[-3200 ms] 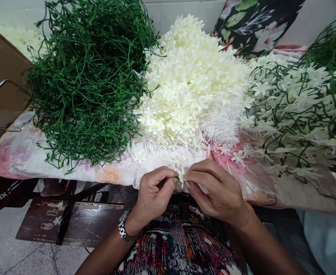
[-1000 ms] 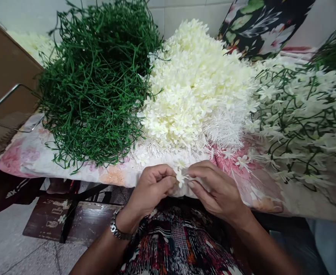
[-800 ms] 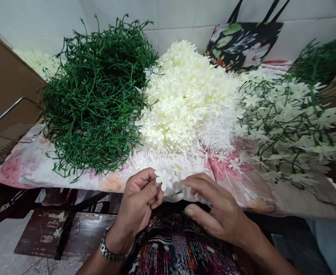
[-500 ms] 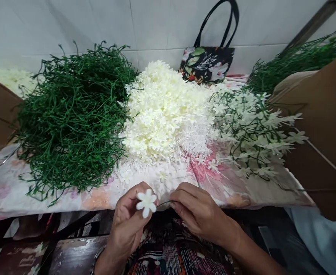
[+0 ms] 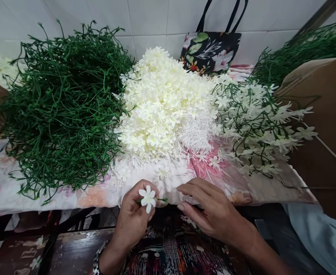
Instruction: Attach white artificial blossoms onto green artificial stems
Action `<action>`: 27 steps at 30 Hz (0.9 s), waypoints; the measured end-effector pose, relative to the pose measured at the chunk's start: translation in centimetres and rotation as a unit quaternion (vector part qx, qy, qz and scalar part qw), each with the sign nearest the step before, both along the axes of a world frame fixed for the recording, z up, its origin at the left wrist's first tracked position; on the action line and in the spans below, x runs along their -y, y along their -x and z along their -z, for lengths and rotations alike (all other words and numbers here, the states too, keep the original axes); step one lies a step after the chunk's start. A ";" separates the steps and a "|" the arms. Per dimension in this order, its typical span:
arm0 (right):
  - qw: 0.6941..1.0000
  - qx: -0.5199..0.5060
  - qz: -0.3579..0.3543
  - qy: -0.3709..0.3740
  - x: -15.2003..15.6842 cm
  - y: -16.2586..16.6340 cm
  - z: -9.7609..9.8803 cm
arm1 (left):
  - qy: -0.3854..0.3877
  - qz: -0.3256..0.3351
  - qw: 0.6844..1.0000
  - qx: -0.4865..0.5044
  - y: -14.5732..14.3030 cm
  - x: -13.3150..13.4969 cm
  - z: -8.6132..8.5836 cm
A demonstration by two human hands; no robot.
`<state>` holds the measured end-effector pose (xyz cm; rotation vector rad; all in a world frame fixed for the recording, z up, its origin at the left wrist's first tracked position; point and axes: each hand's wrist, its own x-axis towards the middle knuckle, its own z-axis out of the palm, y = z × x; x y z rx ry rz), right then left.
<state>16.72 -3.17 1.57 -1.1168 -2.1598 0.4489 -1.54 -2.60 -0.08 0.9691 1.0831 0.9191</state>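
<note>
White and face-up, one flower (image 5: 147, 199) sits pinched between the thumb and fingers of the left hand (image 5: 133, 215), at the near edge of the patterned cloth (image 5: 94, 196). Its green stem piece (image 5: 163, 199) pokes out to the right of that grip — whether it is joined to the flower, the fingers hide. The right hand (image 5: 212, 210) holds nothing that shows; its thumb and fingertips stand parted, near the stem piece's tip but not touching it. Far left lies a heap of green stems (image 5: 64, 110), centre a mound of white blossoms (image 5: 162, 99), right a bunch of flowered stems (image 5: 256, 124). Fitting stem and flower together seems the step in hand — handling it further would call for a steady left pinch.
</note>
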 end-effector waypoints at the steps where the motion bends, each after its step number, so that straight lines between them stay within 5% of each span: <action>1: 1.000 -0.018 -0.003 0.002 -0.1 0.1 0.1 | -0.005 0.000 1.000 0.006 -0.2 0.0 0.1; 6: 0.994 -0.108 -0.010 -0.032 -0.6 1.8 0.3 | -0.043 0.018 0.999 -0.027 -1.2 -0.5 -1.1; 12: 0.998 -0.017 -0.038 -0.051 -1.2 1.9 0.0 | -0.083 0.106 0.984 -0.118 -0.6 -1.5 -3.1; 18: 0.995 0.034 -0.057 -0.076 -1.7 1.7 -1.0 | -0.073 0.028 0.992 -0.103 -0.2 -1.0 -0.7; 22: 0.989 0.008 0.087 -0.116 -1.5 -1.4 -1.0 | -0.024 -0.029 0.998 -0.055 -0.1 -1.1 0.6; 27: 0.952 0.092 0.258 -0.139 -1.9 -5.3 0.1 | -0.024 -0.056 0.996 -0.071 -0.9 -1.3 -0.1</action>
